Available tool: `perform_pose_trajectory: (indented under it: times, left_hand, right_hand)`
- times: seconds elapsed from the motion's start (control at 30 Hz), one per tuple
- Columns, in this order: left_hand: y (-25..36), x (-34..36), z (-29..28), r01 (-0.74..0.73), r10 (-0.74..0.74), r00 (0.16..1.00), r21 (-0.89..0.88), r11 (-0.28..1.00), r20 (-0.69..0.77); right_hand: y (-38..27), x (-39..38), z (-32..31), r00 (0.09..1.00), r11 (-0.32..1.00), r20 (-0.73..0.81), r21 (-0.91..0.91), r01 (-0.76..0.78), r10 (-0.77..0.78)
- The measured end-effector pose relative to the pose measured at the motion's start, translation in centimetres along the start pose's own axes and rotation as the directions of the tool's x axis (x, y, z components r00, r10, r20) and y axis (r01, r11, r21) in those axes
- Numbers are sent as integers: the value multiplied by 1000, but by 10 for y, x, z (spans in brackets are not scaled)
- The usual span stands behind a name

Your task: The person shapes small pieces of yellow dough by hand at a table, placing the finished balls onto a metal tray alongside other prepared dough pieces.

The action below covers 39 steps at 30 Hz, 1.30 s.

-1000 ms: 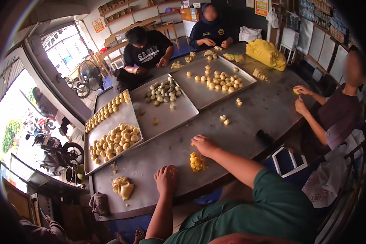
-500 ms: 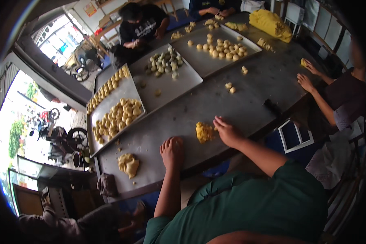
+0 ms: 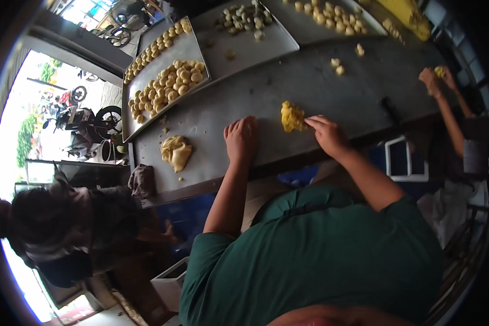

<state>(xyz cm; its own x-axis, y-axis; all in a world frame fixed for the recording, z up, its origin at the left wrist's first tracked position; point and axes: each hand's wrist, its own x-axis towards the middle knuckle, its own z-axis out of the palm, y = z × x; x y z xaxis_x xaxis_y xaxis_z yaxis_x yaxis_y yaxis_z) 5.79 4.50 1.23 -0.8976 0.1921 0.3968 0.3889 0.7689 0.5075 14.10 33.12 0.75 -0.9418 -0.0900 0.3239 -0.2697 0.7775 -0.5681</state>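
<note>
Crumbly yellow mound (image 3: pixel 293 116): edge met by right hand (image 3: pixel 330 136), best handled lightly. Left hand (image 3: pixel 241 139): curled. Whether either's fingers are closed cannot be told.

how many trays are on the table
3: the left tray with yellow balls, the middle tray with greyish balls, and the right tray with pale yellow balls. Others may be hidden beyond the top edge.

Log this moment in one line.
Left hand: on table | Right hand: at right edge of yellow mound | Nearby: pale dough lump, left of left hand
</note>
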Motion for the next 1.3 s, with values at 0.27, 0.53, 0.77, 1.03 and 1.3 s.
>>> perform_pose_trajectory:
  times: [0.27, 0.53, 0.77, 1.03, 1.3]
  left_hand:
    - [8, -1, -3, -38, 32, 997, 102, 994, 66]
    - [-5, -10, -4, -2, 7, 998, 83, 997, -54]
    - [22, -12, -37, -94, 77, 994, 221, 971, 83]
    - [-40, -48, -67, -208, 125, 966, 394, 895, 225]
    - [-14, 62, -13, -177, 211, 967, 217, 960, -144]
  right_hand:
    - [32, 17, 22, 999, 849, -48, -528, -16, -11]
    - [31, -5, -33, 967, 942, -116, -279, 186, -225]
    - [78, 33, -15, 968, 992, -246, -100, -72, 45]
    - [69, 42, -10, 966, 957, -247, -289, -3, -71]
    - [78, 35, -11, 962, 994, -274, -109, -33, 2]
